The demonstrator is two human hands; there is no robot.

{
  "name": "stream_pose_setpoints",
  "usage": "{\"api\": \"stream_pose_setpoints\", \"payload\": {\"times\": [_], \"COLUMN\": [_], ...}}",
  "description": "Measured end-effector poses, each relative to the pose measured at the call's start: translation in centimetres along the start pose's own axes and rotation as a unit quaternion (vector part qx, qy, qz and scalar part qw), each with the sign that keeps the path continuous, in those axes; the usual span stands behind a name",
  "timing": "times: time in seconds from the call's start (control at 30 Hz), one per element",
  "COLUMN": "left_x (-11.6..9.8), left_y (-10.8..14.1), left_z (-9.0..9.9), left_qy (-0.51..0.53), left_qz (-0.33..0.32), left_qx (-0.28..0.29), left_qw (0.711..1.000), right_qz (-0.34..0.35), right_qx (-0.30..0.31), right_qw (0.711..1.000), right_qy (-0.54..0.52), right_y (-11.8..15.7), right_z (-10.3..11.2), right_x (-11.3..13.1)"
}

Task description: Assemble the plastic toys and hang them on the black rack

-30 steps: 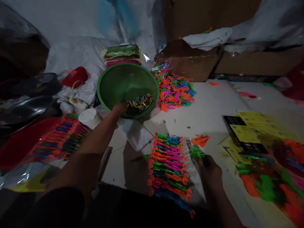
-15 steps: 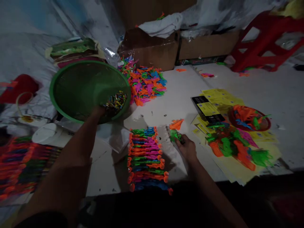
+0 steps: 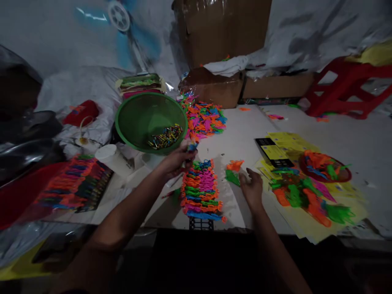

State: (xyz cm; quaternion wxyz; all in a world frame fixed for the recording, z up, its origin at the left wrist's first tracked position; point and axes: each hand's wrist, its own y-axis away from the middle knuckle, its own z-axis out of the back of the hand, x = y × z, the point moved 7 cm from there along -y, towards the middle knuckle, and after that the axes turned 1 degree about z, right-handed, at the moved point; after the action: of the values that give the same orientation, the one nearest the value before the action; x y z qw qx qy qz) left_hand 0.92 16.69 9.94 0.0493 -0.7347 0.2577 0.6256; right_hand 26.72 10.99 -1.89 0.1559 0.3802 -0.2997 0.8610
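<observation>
My left grip [image 3: 176, 162]: pinching small blurred blue-and-orange piece [image 3: 192, 146], near multicoloured plastic row [image 3: 200, 185]. My right grip [image 3: 252, 190]: spread loosely beside bright-green plastic piece [image 3: 232, 178], white worktop [image 3: 243, 136]. Step, seemingly: gathering pieces; next move calls for careful pinch.

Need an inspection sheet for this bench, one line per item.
Surface: white tabletop, a few dark marks.
Job's things: row of coloured plastic pieces near the front edge; green basket behind it, small shiny cylinders inside; loose coloured pile beside the basket.
Clutter: yellow cards and red bowl of coloured pieces, right side.
Hands: left hand grips small coloured items; right hand open beside green piece, contact unclear.
Cables: pale loop at left, possibly a cord.
Surroundings: fan, cardboard boxes, red stool.
</observation>
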Motion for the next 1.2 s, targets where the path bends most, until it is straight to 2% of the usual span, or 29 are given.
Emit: {"api": "stream_pose_setpoints", "payload": {"times": [0.07, 0.1, 0.23, 0.33, 0.43, 0.53, 0.63, 0.73, 0.83, 0.93, 1.1, 1.2], "left_x": [0.9, 1.2, 2.9, 5.1, 8.3, 11.4, 12.9, 12.8, 13.0, 14.9, 19.3, 20.8], "left_y": [0.8, 1.1, 2.6, 4.4, 5.9, 7.1, 8.0, 8.9, 9.0, 8.0, 5.8, 5.3], "left_z": [-2.4, -3.5, -8.1, -11.3, -13.2, -14.6, -16.0, -17.6, -18.7, -18.8, -17.6, -16.9], "left_qy": [0.011, 0.010, -0.001, 0.021, 0.060, 0.102, 0.128, 0.127, 0.117, 0.134, 0.192, 0.198], "left_qz": [0.011, 0.018, 0.049, 0.078, 0.122, 0.165, 0.172, 0.165, 0.160, 0.181, 0.194, 0.216], "left_qx": [0.042, 0.057, 0.104, 0.134, 0.132, 0.119, 0.112, 0.125, 0.147, 0.150, 0.119, 0.121], "left_qw": [0.999, 0.998, 0.993, 0.988, 0.982, 0.974, 0.970, 0.970, 0.969, 0.963, 0.955, 0.948], "right_qz": [-0.006, -0.008, 0.000, -0.024, -0.091, -0.174, -0.220, -0.201, -0.159, -0.133, -0.192, -0.183], "right_qx": [-0.013, 0.001, 0.101, 0.176, 0.185, 0.125, 0.058, -0.026, -0.100, -0.150, -0.087, -0.010], "right_qw": [0.994, 0.986, 0.936, 0.901, 0.881, 0.865, 0.858, 0.869, 0.891, 0.915, 0.925, 0.935], "right_qy": [-0.104, -0.164, -0.339, -0.396, -0.425, -0.455, -0.461, -0.452, -0.413, -0.350, -0.315, -0.304], "right_y": [-0.3, -0.3, 0.3, 1.7, 3.7, 5.7, 7.4, 8.2, 8.5, 8.7, 8.9, 8.6], "right_z": [1.6, 2.3, 4.0, 4.2, 4.5, 5.3, 6.7, 9.2, 11.3, 11.9, 8.3, 6.3], "right_x": [2.7, 4.5, 11.3, 12.9, 11.0, 7.6, 5.3, 4.6, 4.2, 3.1, -0.5, -1.1]}}
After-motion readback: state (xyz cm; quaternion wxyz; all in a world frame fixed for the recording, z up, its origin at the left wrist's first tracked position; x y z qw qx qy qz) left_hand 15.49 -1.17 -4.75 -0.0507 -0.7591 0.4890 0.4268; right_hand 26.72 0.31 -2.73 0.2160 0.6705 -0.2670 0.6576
